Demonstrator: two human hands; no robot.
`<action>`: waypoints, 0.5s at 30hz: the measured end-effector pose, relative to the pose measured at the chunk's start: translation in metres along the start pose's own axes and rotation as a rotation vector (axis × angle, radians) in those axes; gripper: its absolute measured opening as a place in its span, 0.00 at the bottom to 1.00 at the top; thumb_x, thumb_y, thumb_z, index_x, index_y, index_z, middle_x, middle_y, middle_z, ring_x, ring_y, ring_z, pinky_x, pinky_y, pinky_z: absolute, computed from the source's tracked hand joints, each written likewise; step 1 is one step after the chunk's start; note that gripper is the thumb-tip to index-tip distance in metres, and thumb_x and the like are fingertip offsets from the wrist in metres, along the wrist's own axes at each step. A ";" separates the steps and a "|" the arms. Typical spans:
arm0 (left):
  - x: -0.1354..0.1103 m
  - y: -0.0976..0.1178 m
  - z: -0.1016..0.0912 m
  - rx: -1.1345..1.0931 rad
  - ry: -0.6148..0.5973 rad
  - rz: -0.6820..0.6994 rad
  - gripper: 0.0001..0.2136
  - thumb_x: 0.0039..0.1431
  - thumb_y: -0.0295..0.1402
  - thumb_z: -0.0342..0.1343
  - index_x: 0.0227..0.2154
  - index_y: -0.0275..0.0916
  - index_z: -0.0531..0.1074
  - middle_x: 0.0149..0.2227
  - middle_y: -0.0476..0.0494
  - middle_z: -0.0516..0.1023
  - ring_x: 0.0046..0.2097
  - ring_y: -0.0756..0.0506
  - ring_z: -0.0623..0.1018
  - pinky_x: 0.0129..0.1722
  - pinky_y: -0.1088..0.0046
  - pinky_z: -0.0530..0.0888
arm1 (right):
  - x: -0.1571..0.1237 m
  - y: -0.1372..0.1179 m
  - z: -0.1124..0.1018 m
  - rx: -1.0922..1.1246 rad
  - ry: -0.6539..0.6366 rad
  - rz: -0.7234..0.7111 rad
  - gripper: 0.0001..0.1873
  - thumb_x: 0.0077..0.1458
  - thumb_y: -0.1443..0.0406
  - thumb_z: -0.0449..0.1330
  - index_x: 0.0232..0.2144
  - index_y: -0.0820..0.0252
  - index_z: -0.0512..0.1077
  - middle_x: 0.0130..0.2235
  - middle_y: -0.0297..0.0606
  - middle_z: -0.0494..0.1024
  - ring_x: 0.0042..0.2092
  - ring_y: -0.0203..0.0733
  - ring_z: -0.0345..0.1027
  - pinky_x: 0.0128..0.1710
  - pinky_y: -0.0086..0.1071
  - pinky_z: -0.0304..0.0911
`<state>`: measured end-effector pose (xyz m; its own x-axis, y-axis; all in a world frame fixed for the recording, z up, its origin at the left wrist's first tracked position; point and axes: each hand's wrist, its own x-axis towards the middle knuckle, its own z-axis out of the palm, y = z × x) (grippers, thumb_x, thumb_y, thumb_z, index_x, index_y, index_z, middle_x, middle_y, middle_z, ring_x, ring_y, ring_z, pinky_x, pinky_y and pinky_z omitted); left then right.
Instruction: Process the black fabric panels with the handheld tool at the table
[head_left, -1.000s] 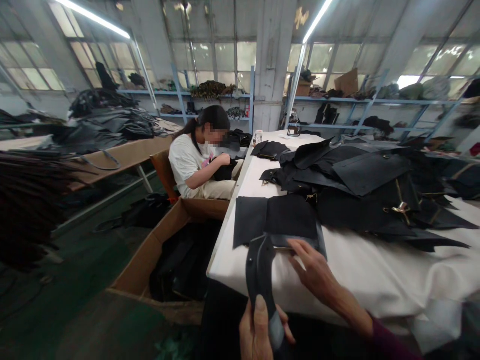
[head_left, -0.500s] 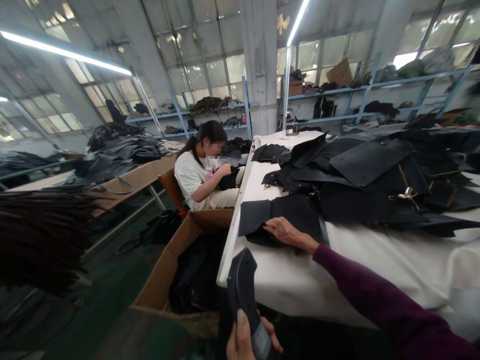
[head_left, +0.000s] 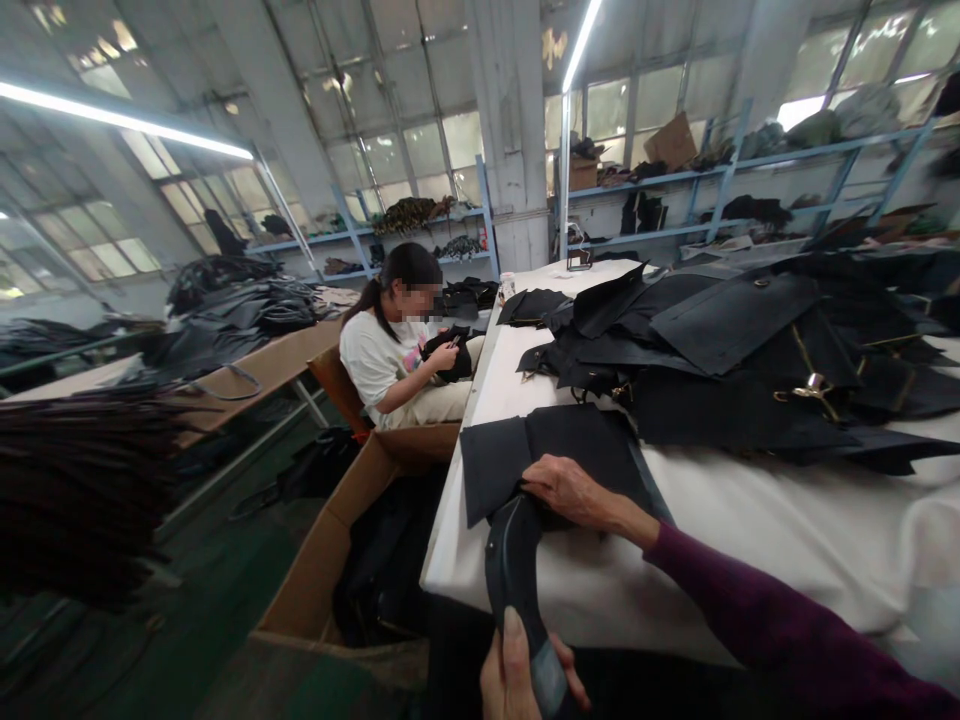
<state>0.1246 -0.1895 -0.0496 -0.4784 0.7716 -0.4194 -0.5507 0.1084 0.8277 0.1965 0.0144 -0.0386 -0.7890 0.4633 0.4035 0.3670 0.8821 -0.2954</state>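
At the bottom edge my left hand (head_left: pixel 517 675) is closed round the lower end of a dark strap-shaped leather piece (head_left: pixel 511 560), which stands up toward the table's edge. My right hand (head_left: pixel 574 490), in a purple sleeve, reaches across the white-covered table (head_left: pixel 750 530) and rests on a flat black leather panel (head_left: pixel 555 445) at the table's near left corner. Its fingers curl down over the panel next to the strap's upper end; whether they grip it is hidden.
A large heap of black leather pieces with brass fittings (head_left: pixel 750 350) covers the table's far right. An open cardboard box (head_left: pixel 315 570) stands on the floor at the left. A seated person in a white shirt (head_left: pixel 394 350) works further along. Shelves line the back wall.
My left hand has raised the strap piece until its top meets the panel under my right hand. My right hand stayed on the panel. The view swung slightly.
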 end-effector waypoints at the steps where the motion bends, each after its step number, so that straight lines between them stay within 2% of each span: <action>1: 0.001 0.001 0.000 0.011 0.006 -0.005 0.28 0.48 0.58 0.52 0.17 0.33 0.70 0.09 0.44 0.70 0.11 0.49 0.68 0.13 0.77 0.65 | -0.001 -0.002 -0.001 0.014 0.002 -0.008 0.14 0.62 0.69 0.51 0.26 0.61 0.71 0.27 0.35 0.74 0.32 0.37 0.66 0.36 0.29 0.60; 6: 0.003 0.008 0.004 0.053 0.018 -0.013 0.28 0.50 0.57 0.50 0.15 0.33 0.70 0.08 0.43 0.68 0.12 0.49 0.67 0.14 0.78 0.63 | -0.011 -0.009 -0.002 0.066 -0.010 -0.048 0.11 0.61 0.71 0.50 0.32 0.60 0.73 0.34 0.38 0.76 0.36 0.37 0.67 0.40 0.29 0.61; 11: 0.002 0.008 0.002 -0.102 0.114 0.035 0.23 0.48 0.54 0.54 0.21 0.35 0.70 0.12 0.46 0.72 0.12 0.49 0.68 0.13 0.77 0.63 | -0.011 -0.010 0.002 0.065 -0.014 0.021 0.12 0.60 0.71 0.51 0.26 0.61 0.71 0.28 0.36 0.75 0.31 0.36 0.66 0.34 0.27 0.58; 15: 0.001 0.011 -0.002 -0.123 0.150 0.092 0.20 0.53 0.51 0.51 0.26 0.36 0.69 0.13 0.48 0.72 0.13 0.49 0.67 0.13 0.77 0.62 | -0.004 -0.011 0.008 0.047 0.028 0.108 0.16 0.60 0.71 0.51 0.21 0.61 0.67 0.23 0.32 0.70 0.26 0.33 0.60 0.27 0.27 0.52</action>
<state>0.1165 -0.1891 -0.0416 -0.6215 0.6721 -0.4026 -0.5751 -0.0423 0.8170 0.1917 0.0024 -0.0433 -0.7319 0.5582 0.3908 0.4251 0.8223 -0.3784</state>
